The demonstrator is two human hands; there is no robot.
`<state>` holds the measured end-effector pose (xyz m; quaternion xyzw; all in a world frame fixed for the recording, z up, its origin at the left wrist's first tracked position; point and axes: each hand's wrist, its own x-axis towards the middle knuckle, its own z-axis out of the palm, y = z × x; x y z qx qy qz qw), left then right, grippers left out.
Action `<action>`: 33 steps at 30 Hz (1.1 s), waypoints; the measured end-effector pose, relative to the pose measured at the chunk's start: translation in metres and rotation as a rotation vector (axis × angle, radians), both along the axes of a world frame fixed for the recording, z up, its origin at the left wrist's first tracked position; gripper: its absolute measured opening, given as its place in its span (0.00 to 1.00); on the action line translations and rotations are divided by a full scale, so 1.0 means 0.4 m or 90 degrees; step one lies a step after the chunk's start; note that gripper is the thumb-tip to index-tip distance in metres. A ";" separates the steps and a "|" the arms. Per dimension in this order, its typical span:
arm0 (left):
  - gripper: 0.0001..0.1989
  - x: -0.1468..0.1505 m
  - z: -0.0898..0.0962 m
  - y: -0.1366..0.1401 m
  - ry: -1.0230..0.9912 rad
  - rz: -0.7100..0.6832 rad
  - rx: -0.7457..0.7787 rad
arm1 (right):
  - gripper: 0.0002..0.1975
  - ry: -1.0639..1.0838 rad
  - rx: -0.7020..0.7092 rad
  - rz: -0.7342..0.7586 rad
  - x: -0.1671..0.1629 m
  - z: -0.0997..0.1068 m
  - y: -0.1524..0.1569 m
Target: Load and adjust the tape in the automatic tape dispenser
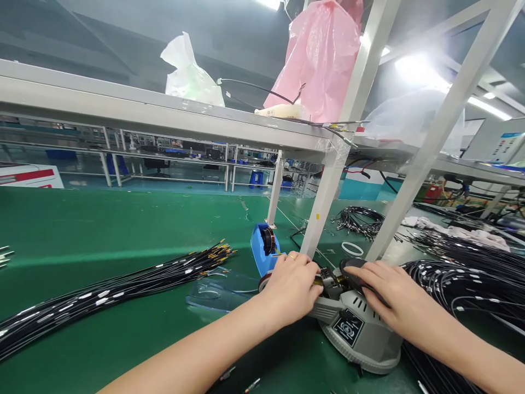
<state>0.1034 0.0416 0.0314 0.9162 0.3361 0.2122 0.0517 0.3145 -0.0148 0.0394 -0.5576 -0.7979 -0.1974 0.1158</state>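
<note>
Green bench mat (102,230) runs under my grey tape dispenser (356,328), lower right of frame. My left hand (293,287) seems curled at its outlet; right hand (389,293) lies flat, steadying. Press down, pull straight.

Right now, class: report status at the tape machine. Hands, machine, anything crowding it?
Left hand on machine's front slot. Right hand flat on grey tape machine. Black cables piled close at right, blue dispenser behind left hand.

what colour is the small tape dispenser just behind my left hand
Blue, holding a dark roll: the small tape dispenser shows best in the head view, just beyond the left hand.
</note>
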 end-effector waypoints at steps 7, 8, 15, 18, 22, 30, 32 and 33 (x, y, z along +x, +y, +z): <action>0.17 0.056 0.005 -0.011 0.017 -0.047 0.087 | 0.12 0.081 -0.040 0.004 0.003 -0.009 -0.003; 0.17 0.062 0.004 -0.008 0.018 -0.052 0.094 | 0.12 0.089 -0.038 0.004 0.005 -0.009 -0.007; 0.20 0.080 -0.002 -0.010 0.060 -0.064 0.139 | 0.12 0.119 -0.029 -0.029 -0.006 -0.005 -0.015; 0.21 0.084 -0.005 -0.020 0.073 -0.067 0.156 | 0.14 0.095 -0.023 -0.035 -0.010 -0.006 -0.014; 0.19 0.089 -0.013 -0.024 0.082 -0.063 0.160 | 0.15 0.097 -0.030 -0.039 -0.009 -0.005 -0.016; 0.21 0.087 -0.022 -0.023 0.078 -0.059 0.160 | 0.16 0.165 -0.098 -0.059 -0.009 -0.001 0.028; 0.22 0.089 -0.017 -0.025 0.093 -0.058 0.156 | 0.17 0.167 -0.125 -0.070 -0.012 0.003 0.043; 0.23 0.089 -0.014 -0.025 0.099 -0.057 0.156 | 0.17 0.167 -0.135 -0.075 -0.014 0.005 0.048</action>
